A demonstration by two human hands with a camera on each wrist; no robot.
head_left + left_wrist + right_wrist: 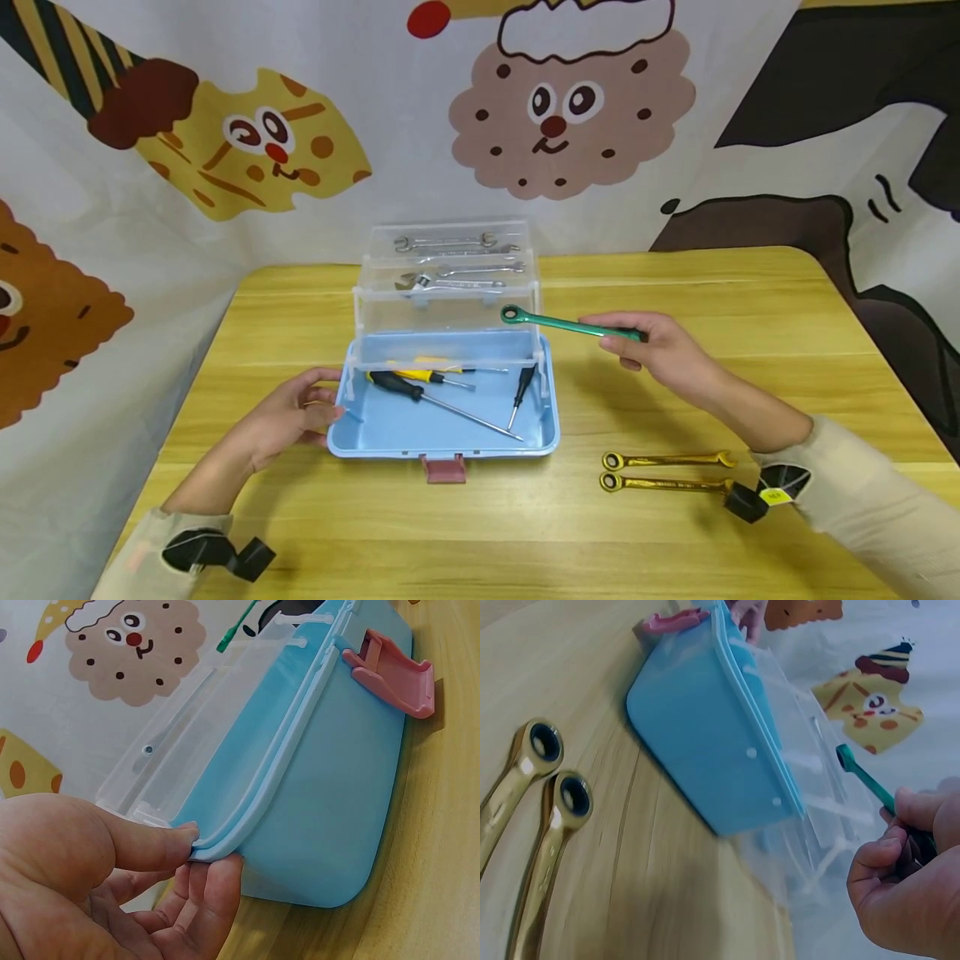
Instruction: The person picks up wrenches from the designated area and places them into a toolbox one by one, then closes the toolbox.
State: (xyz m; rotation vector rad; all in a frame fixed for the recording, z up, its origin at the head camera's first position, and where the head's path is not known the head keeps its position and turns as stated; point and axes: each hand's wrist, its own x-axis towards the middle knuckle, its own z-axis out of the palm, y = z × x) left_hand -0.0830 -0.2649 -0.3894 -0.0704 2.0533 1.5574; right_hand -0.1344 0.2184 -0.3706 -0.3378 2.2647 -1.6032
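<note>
A green wrench [566, 323] is clasped in the right grip [666, 354] while a box [322, 787] on the bench [517, 542] is pinched at its rim [375, 453] by the left grip [281, 421].

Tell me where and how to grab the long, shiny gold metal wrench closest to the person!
Maybe pinch that gold wrench mid-shaft, from above and its near side: it lies flat, its shaft is slim and straight, and the second gold metal wrench lies close along its far side.
</note>
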